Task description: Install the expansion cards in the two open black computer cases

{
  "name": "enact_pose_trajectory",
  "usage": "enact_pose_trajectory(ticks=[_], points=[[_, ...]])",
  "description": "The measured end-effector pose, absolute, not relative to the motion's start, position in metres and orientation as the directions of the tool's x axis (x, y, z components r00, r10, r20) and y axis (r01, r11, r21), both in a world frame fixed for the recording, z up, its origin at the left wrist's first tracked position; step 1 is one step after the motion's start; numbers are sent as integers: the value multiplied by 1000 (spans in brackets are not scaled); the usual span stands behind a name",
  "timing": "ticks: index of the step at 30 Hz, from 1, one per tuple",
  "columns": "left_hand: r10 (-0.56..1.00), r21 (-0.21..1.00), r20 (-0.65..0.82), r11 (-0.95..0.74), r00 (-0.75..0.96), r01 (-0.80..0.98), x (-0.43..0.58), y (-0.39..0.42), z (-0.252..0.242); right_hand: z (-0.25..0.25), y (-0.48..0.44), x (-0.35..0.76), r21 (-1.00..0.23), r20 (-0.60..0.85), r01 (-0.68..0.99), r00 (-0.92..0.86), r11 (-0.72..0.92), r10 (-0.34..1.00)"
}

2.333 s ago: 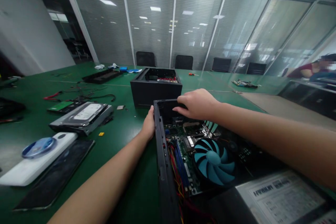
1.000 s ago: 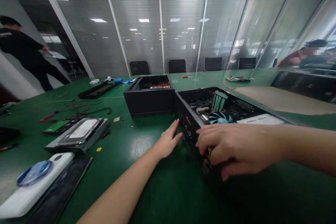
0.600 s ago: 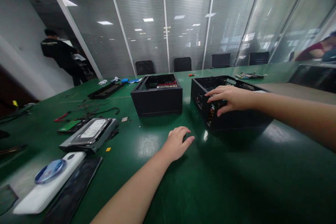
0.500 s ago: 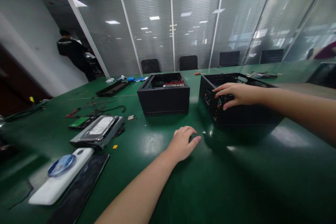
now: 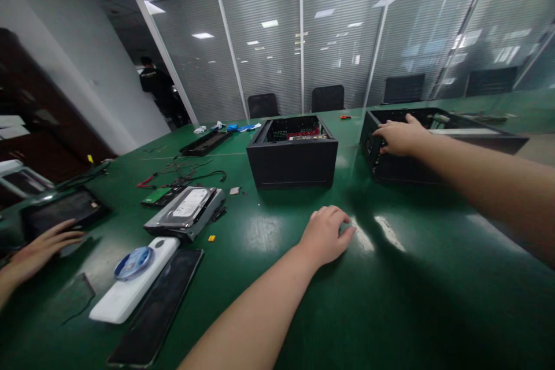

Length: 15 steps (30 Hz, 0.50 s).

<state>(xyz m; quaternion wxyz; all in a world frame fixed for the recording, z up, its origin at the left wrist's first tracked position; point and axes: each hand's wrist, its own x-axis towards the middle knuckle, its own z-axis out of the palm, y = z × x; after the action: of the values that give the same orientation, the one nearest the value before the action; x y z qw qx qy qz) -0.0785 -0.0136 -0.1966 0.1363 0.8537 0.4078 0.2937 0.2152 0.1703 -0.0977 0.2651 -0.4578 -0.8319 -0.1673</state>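
Opening is looking done: the computer case [image 5: 401,169] is sitting uncovered toward the worktop's [image 5: 243,263] far-right corner, what remains inside mostly hiding from view. The right hand [image 5: 401,137] is lying across its near-left corner, arm outstretched, grip unclear; the left hand [image 5: 326,234] is resting palm-down, loosely open, holding nothing, toward the near edge

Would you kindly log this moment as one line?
left hand: open, over table | right hand: open, at right case | left case: open-topped
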Motion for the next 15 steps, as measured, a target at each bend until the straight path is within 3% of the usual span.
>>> enact_pose_trajectory(ticks=[3, 5, 10, 15], points=[[766, 456, 422, -641, 484, 617, -78, -12, -196, -104, 129, 184, 178, 489, 872, -481, 456, 728], [758, 460, 450, -650, 472, 605, -78, -12, -195, -123, 85, 164, 181, 477, 868, -489, 463, 731], [754, 463, 478, -651, 449, 601, -82, -12, -191, -186, -16, 148, -26, 381, 833, -503, 553, 776], [765, 407, 513, -616, 389, 674, -86, -13, -176, -206, -47, 159, -341, 439, 771, -375, 537, 817]])
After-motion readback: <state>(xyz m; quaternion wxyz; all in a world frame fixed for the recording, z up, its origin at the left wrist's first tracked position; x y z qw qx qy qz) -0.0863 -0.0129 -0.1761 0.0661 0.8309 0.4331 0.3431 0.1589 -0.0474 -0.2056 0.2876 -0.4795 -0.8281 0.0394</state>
